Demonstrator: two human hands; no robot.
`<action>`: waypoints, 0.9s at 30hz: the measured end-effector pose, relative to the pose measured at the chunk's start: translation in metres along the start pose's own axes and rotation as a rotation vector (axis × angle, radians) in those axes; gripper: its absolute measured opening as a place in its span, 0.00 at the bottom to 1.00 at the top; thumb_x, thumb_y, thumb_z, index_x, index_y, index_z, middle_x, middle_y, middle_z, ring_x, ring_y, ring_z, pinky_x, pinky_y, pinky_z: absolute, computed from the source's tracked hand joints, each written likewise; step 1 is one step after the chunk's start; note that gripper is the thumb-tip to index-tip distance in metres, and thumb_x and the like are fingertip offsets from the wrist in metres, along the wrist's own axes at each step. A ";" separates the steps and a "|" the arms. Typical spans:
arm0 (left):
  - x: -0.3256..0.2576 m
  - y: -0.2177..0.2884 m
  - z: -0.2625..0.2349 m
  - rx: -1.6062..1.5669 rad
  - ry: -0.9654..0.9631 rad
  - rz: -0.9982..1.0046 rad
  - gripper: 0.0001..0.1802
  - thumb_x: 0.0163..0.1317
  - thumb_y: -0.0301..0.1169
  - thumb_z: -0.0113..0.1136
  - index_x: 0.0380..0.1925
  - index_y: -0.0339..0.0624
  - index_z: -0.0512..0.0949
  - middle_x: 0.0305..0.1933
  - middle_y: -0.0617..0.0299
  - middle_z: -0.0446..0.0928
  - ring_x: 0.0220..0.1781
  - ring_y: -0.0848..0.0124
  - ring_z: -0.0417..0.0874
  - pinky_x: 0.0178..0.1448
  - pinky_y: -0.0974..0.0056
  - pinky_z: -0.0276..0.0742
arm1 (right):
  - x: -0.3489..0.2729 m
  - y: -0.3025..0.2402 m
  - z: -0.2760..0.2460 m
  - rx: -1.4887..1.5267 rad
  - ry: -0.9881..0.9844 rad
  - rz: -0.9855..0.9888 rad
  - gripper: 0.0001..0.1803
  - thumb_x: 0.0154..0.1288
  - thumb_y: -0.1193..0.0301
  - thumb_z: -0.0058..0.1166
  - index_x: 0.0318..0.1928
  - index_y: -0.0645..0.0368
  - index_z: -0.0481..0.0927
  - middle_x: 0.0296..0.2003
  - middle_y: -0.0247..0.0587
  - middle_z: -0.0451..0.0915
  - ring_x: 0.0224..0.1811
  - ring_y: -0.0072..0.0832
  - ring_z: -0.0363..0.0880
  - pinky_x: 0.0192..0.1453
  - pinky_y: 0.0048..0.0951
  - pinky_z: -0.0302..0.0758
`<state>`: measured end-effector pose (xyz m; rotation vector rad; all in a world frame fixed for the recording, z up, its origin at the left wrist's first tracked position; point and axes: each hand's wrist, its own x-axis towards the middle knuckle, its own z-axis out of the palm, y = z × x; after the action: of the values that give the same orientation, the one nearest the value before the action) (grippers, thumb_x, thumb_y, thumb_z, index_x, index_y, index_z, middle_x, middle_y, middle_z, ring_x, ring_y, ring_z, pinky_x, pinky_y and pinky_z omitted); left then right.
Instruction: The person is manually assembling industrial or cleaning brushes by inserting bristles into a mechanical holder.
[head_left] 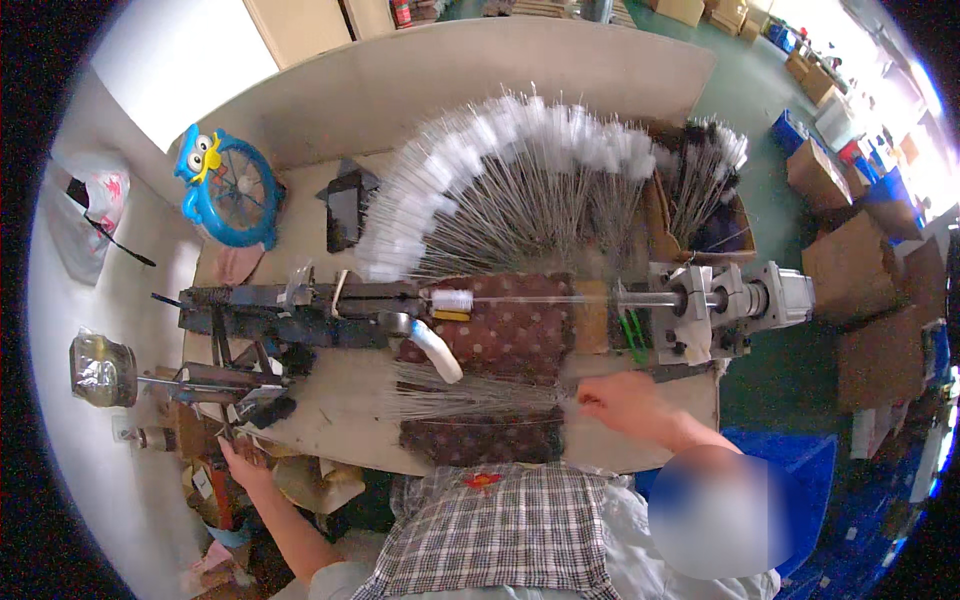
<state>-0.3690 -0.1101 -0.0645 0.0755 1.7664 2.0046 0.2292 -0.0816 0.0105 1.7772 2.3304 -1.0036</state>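
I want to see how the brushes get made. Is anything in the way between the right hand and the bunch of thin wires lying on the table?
No. The right hand is already at the end of the bundle of thin wires, with nothing visible between them. The left hand is far off, by the metal stand at the table's edge.

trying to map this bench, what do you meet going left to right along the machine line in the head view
clear jar → dark machine frame → white spool → brown dotted cushion → green clip → grey bearing block → silver motor
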 end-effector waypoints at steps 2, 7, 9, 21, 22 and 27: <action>-0.010 -0.005 -0.003 0.092 0.054 0.048 0.22 0.56 0.53 0.58 0.35 0.45 0.76 0.30 0.67 0.75 0.29 0.75 0.75 0.28 0.68 0.65 | -0.008 -0.001 -0.018 0.006 0.056 -0.013 0.13 0.60 0.60 0.49 0.40 0.51 0.78 0.35 0.45 0.80 0.39 0.46 0.78 0.41 0.45 0.74; -0.093 -0.032 0.043 0.127 -0.080 0.030 0.18 0.60 0.47 0.54 0.36 0.43 0.74 0.32 0.63 0.76 0.37 0.71 0.76 0.41 0.65 0.72 | -0.010 0.022 -0.013 -0.139 0.032 -0.010 0.12 0.59 0.63 0.50 0.42 0.50 0.79 0.37 0.41 0.80 0.41 0.42 0.77 0.43 0.41 0.74; -0.098 -0.073 0.047 -0.091 -0.311 -0.204 0.15 0.63 0.43 0.50 0.35 0.42 0.73 0.34 0.61 0.76 0.39 0.68 0.77 0.46 0.62 0.75 | -0.013 0.021 -0.010 -0.154 0.103 -0.073 0.11 0.59 0.65 0.50 0.42 0.51 0.79 0.39 0.39 0.79 0.42 0.40 0.77 0.43 0.39 0.75; -0.331 -0.018 0.219 -0.049 -0.920 -0.907 0.13 0.63 0.41 0.52 0.32 0.43 0.68 0.21 0.66 0.70 0.22 0.71 0.73 0.32 0.63 0.75 | 0.006 0.036 0.016 -0.090 0.166 0.019 0.08 0.57 0.73 0.47 0.37 0.55 0.77 0.37 0.45 0.76 0.40 0.43 0.77 0.41 0.43 0.75; -0.323 0.004 0.215 -0.382 -1.117 -0.593 0.16 0.63 0.45 0.51 0.28 0.44 0.69 0.18 0.69 0.66 0.20 0.74 0.70 0.30 0.68 0.72 | -0.001 0.029 0.015 -0.083 0.156 0.028 0.08 0.57 0.73 0.47 0.37 0.55 0.77 0.37 0.45 0.76 0.40 0.43 0.77 0.41 0.43 0.75; -0.268 0.032 0.182 -0.342 -0.900 -0.824 0.25 0.66 0.52 0.40 0.31 0.40 0.75 0.17 0.69 0.68 0.15 0.75 0.66 0.29 0.65 0.70 | -0.017 0.019 -0.027 -0.418 0.201 -0.012 0.10 0.51 0.78 0.48 0.37 0.59 0.74 0.34 0.47 0.75 0.35 0.44 0.78 0.36 0.39 0.76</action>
<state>-0.0781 -0.0439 0.0668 0.0971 0.6890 1.2924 0.2609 -0.0798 0.0299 1.7567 2.4306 -0.3094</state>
